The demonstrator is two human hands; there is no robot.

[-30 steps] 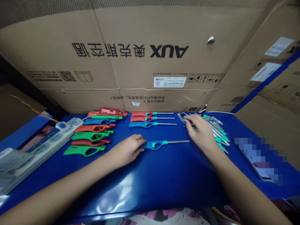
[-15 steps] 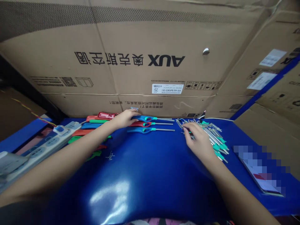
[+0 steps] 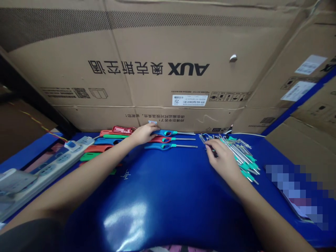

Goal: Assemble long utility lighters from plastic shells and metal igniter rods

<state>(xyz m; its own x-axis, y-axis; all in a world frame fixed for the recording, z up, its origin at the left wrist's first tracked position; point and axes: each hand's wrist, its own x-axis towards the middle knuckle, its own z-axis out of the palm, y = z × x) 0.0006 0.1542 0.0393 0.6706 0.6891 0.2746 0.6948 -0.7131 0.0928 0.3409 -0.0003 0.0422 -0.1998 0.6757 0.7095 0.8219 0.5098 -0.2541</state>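
Note:
My left hand (image 3: 144, 134) is closed round the handle end of the farthest blue gas lighter (image 3: 165, 133), which lies against the back wall. Nearer to me are a red lighter (image 3: 161, 139) and another blue lighter (image 3: 160, 146), in line with it, their metal nozzles pointing right. My right hand (image 3: 222, 154) has its fingertips pinched together at the left edge of a pile of metal lighter tubes with teal ends (image 3: 245, 157). Something small and dark shows by those fingers, too hidden to name.
Red, green and blue handle shells (image 3: 106, 141) lie stacked at left, partly behind my forearm. Beside them runs a white power strip (image 3: 56, 162). Several thin wire bits (image 3: 126, 174) lie on the blue tabletop (image 3: 173, 196). A cardboard wall (image 3: 147, 91) stands behind; a phone-like blurred device is at right.
The view has shifted a little, so most things sit slightly farther right. Both hands stay nearly where they were; the right fingertips remain at the edge of the tube pile.

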